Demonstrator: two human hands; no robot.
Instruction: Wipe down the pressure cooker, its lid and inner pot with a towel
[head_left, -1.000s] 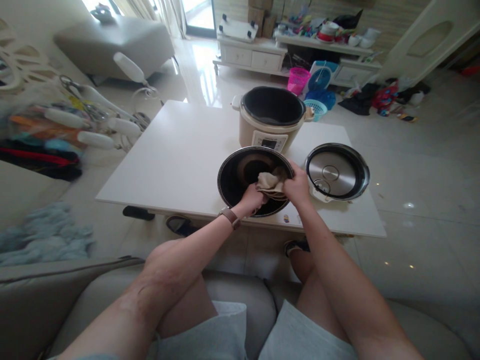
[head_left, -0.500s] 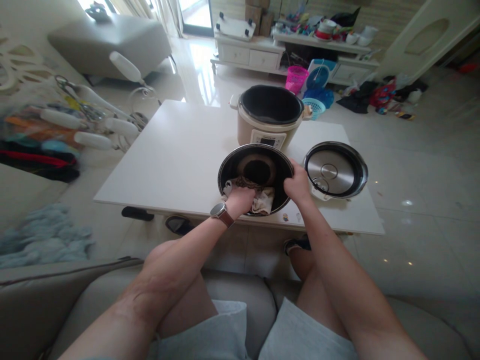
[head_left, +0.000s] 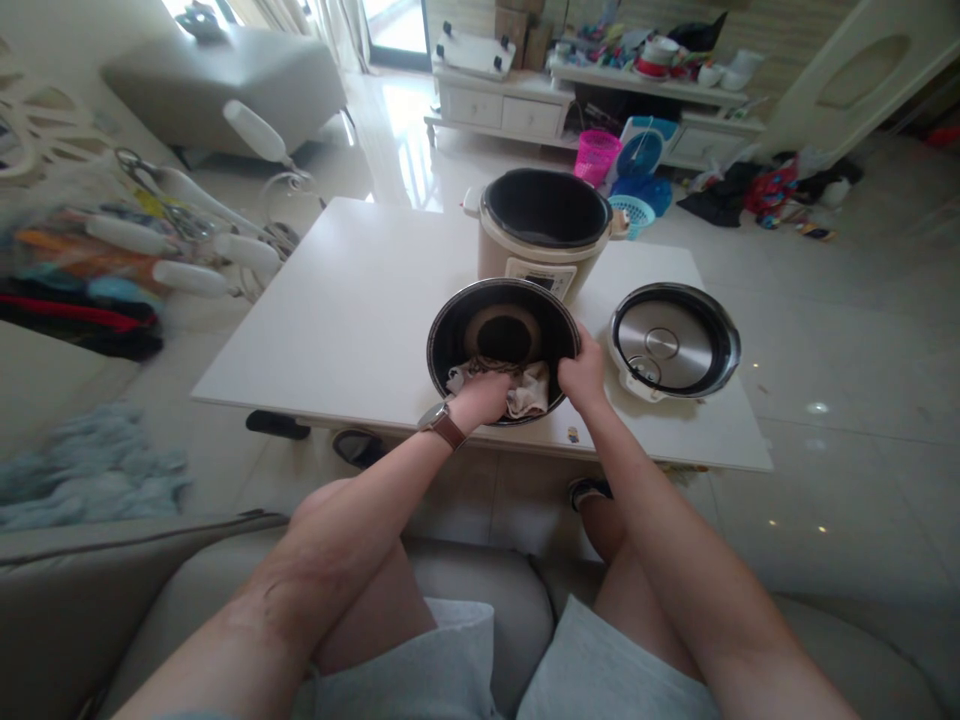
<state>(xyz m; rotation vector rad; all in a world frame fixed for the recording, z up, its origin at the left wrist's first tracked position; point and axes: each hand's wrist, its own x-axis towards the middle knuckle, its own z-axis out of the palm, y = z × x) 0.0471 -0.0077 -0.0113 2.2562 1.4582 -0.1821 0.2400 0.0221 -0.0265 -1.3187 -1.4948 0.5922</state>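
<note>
A dark inner pot point(head_left: 442, 345) is tilted toward me above the near edge of the white table. My right hand point(head_left: 582, 372) grips its right rim, thumb on the inside. Inside the pot, my left hand point(head_left: 486, 397) is closed on a crumpled, patterned cloth point(head_left: 531, 390), which lies against the near wall; the fingertips are partly hidden in it. Just behind the pot stands the beige electric pressure cooker point(head_left: 491, 240), its top open. To the right lies the cooker's lid point(head_left: 660, 335), metal inner side facing up.
The white table point(head_left: 337, 300) stretches left of the pot. Beyond it are a pink basket point(head_left: 597, 155), a light blue basket point(head_left: 630, 212) and a cluttered white cabinet point(head_left: 480, 105). A lamp with white shades point(head_left: 251, 130) stands off the table's left side.
The inner pot has shifted slightly left and away from me, with both hands moving along with it. The cloth stays in my left hand against the near wall.
</note>
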